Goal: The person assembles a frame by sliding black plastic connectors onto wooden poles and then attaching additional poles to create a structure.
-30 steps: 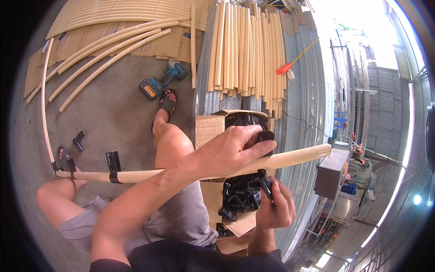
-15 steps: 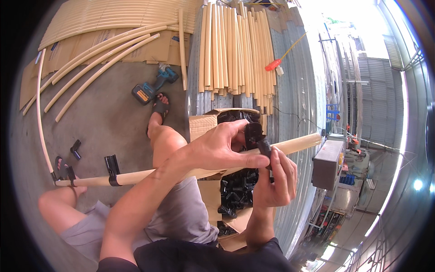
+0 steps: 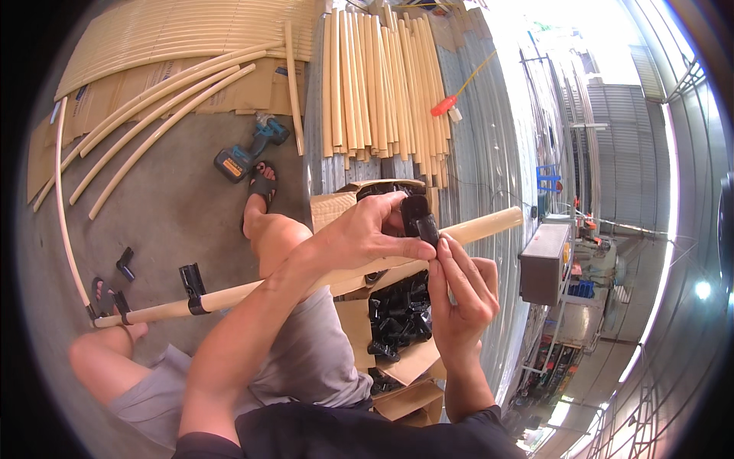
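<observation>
My left hand point(image 3: 371, 236) grips a black pipe joint point(image 3: 415, 214) between thumb and fingers, its hollow end facing up. The fingertips of my right hand point(image 3: 465, 284) pinch the joint's lower end; whether it is one piece or two halves I cannot tell. Under both hands a long cream pipe point(image 3: 485, 225) slants across my legs. Black joints sit on this pipe, one standing upright point(image 3: 193, 289) and another point(image 3: 121, 304) near its far left end. There a second, thin cream pipe point(image 3: 69, 206) meets it at a corner.
An open cardboard box point(image 3: 413, 363) of black joints stands beside my leg. A cordless drill point(image 3: 251, 149) and a loose black joint point(image 3: 125, 262) lie on the floor. Cream pipes point(image 3: 375, 84) are stacked ahead, curved ones point(image 3: 160, 134) at left. A grey metal box point(image 3: 544, 264) is at right.
My hands have come closer together, and the black part in my right fingers now lines up against the one in my left. The view has shifted slightly.
</observation>
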`<act>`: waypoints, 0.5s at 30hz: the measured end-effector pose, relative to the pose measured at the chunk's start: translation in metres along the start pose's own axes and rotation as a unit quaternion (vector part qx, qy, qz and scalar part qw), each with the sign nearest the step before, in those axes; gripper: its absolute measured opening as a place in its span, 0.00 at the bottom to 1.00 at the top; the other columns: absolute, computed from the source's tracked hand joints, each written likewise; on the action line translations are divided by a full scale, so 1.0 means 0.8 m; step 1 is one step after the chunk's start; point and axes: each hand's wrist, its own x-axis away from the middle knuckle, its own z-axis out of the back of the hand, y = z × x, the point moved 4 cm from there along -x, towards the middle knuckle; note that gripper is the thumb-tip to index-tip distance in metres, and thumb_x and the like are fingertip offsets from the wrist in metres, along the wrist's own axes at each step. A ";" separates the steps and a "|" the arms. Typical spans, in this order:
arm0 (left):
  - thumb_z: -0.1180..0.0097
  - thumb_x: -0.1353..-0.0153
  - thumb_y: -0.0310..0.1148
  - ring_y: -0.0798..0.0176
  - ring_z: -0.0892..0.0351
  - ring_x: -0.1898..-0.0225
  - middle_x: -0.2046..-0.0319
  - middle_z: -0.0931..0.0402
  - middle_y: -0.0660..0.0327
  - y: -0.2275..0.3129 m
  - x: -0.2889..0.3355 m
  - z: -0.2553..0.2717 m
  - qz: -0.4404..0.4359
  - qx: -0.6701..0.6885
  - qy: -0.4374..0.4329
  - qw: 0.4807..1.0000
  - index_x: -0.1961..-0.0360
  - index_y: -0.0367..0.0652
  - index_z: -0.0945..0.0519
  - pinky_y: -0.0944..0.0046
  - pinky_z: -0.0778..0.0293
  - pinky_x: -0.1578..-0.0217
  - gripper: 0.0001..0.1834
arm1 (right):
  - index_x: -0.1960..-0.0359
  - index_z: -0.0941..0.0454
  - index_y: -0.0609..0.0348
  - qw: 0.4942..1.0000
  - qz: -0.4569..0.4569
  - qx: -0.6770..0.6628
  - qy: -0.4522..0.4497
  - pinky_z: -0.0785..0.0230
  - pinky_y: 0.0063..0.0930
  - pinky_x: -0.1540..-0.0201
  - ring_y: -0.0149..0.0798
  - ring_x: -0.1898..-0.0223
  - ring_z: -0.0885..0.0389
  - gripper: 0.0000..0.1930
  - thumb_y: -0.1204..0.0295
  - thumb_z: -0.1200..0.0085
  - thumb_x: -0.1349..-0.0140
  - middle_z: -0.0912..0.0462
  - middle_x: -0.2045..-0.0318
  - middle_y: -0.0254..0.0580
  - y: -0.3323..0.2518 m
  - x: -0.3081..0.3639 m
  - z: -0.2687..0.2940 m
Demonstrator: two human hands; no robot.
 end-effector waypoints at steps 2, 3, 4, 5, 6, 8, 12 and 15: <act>0.28 0.43 0.39 0.77 0.25 0.64 0.67 0.19 0.66 -0.001 0.000 0.001 -0.002 0.003 0.002 1.000 0.56 0.38 0.24 0.70 0.27 0.63 0.22 | 0.54 0.15 0.65 0.999 -0.037 -0.032 -0.010 0.26 0.29 0.61 0.42 0.66 0.18 0.15 0.81 0.35 0.45 0.13 0.57 0.48 0.001 -0.003 -0.001; 0.28 0.42 0.39 0.77 0.25 0.64 0.67 0.19 0.66 0.000 -0.001 0.002 -0.005 0.005 0.004 1.000 0.56 0.37 0.24 0.70 0.27 0.62 0.22 | 0.54 0.15 0.65 0.997 -0.055 -0.048 -0.015 0.25 0.29 0.61 0.42 0.67 0.19 0.15 0.81 0.35 0.45 0.13 0.57 0.49 0.002 -0.004 -0.001; 0.28 0.42 0.39 0.77 0.25 0.64 0.66 0.19 0.66 0.002 -0.003 0.001 -0.003 0.001 0.000 1.000 0.55 0.37 0.24 0.70 0.27 0.62 0.22 | 0.53 0.15 0.64 0.992 -0.097 -0.071 -0.029 0.25 0.27 0.66 0.35 0.72 0.18 0.16 0.81 0.34 0.46 0.13 0.58 0.50 0.006 -0.001 0.001; 0.29 0.42 0.39 0.77 0.25 0.63 0.66 0.19 0.66 0.005 -0.002 -0.001 0.001 -0.004 -0.002 1.000 0.55 0.37 0.24 0.70 0.26 0.61 0.22 | 0.53 0.15 0.64 0.982 -0.154 -0.100 -0.045 0.25 0.25 0.68 0.31 0.73 0.19 0.16 0.81 0.34 0.46 0.13 0.58 0.50 0.010 0.000 0.001; 0.29 0.42 0.40 0.76 0.24 0.63 0.66 0.19 0.66 0.006 -0.001 -0.001 0.004 -0.009 -0.004 1.000 0.55 0.36 0.24 0.70 0.26 0.61 0.22 | 0.53 0.15 0.63 0.968 -0.210 -0.128 -0.061 0.26 0.23 0.69 0.28 0.75 0.19 0.17 0.81 0.33 0.46 0.13 0.58 0.50 0.011 0.000 0.002; 0.30 0.41 0.40 0.76 0.24 0.62 0.65 0.19 0.65 0.001 -0.003 0.002 0.003 -0.004 -0.008 1.000 0.54 0.36 0.24 0.70 0.26 0.60 0.22 | 0.52 0.16 0.63 0.952 -0.246 -0.173 -0.053 0.31 0.18 0.77 0.20 0.78 0.22 0.18 0.81 0.33 0.47 0.13 0.57 0.49 0.016 -0.001 -0.005; 0.32 0.38 0.41 0.75 0.24 0.61 0.63 0.19 0.64 0.002 0.000 -0.001 -0.002 0.027 -0.020 0.999 0.54 0.37 0.24 0.69 0.26 0.58 0.21 | 0.53 0.16 0.64 0.964 -0.213 -0.156 0.004 0.31 0.18 0.76 0.21 0.76 0.21 0.17 0.82 0.33 0.47 0.13 0.55 0.46 0.007 0.000 -0.019; 0.34 0.37 0.43 0.75 0.24 0.59 0.62 0.20 0.64 0.003 0.004 -0.002 0.021 0.041 -0.033 0.998 0.54 0.37 0.24 0.69 0.26 0.58 0.21 | 0.53 0.16 0.64 0.977 -0.163 -0.106 0.087 0.29 0.19 0.74 0.25 0.74 0.19 0.17 0.84 0.33 0.48 0.13 0.53 0.47 0.005 0.025 -0.030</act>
